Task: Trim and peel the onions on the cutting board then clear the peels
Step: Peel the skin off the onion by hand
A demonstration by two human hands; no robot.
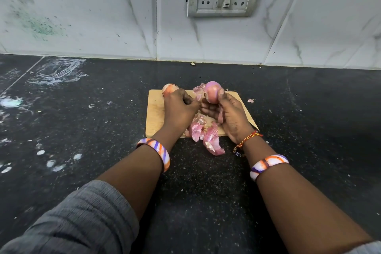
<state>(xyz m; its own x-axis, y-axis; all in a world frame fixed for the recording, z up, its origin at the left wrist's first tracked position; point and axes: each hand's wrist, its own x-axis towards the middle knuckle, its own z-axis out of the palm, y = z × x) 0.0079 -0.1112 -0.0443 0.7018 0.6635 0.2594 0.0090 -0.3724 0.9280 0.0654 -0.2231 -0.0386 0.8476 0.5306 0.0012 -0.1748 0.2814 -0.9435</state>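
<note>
- Pinching a peeled onion (pixel 212 92) upright, my right grip (pixel 228 115) lifts it over the cutting board (pixel 155 114).
- Left grip (pixel 179 109) curls, fingertips pinched; contents unclear.
- Peels (pixel 208 136) spill toward the counter (pixel 103 121).

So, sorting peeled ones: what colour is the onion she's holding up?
Pinkish purple onion, head view.

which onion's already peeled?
The pink-purple onion held up in the right hand. The other onion, beyond the left hand, still has its orange-brown skin.
</note>
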